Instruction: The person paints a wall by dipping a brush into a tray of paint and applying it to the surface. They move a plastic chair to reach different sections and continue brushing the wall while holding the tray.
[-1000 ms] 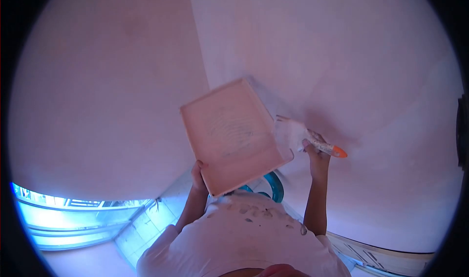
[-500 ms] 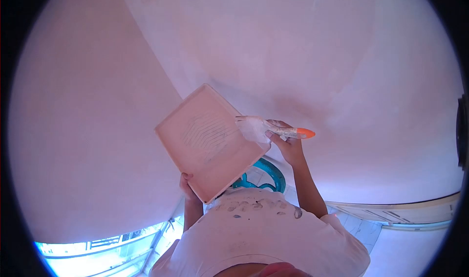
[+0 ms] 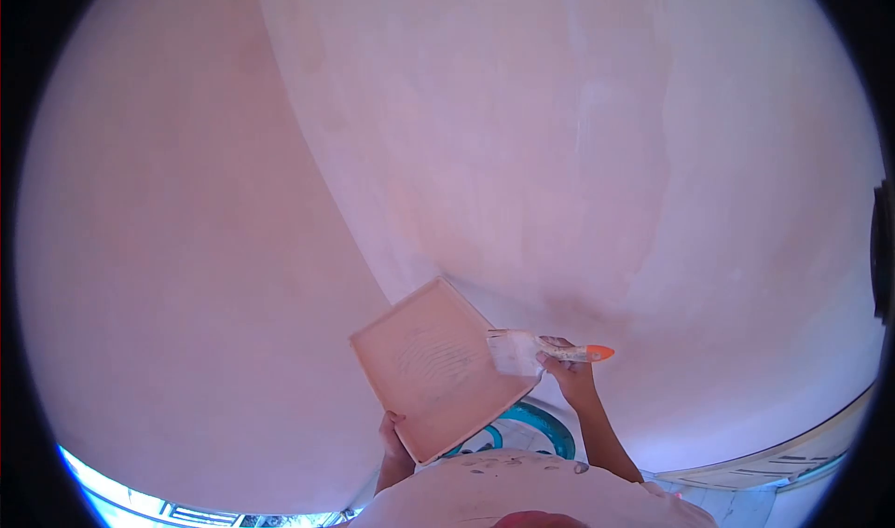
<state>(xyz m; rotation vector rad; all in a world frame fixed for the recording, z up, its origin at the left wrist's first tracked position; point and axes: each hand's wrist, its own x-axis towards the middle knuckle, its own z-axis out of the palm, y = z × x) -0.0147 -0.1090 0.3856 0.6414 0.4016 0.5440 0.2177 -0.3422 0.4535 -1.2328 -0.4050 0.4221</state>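
Note:
A square, pale paint tray (image 3: 447,374) with a ribbed middle is held tilted in front of the body. My left hand (image 3: 393,435) grips its lower left edge, thumb over the rim. Closed round the handle of a wide paintbrush (image 3: 515,352) is my right hand (image 3: 567,368). The brush has an orange handle tip pointing right, and its whitish head lies over the tray's right corner. Whether the bristles touch the tray cannot be made out.
Two pale walls (image 3: 485,137) meet at a corner line left of centre. Below the tray stands a teal object with curved bars (image 3: 541,423). Bright window light shows at lower left, floor tiles (image 3: 736,505) at lower right.
The tray, the brush and both hands now appear lower and slightly to the right in the view, and more of the upper wall shows. Both hands keep their holds.

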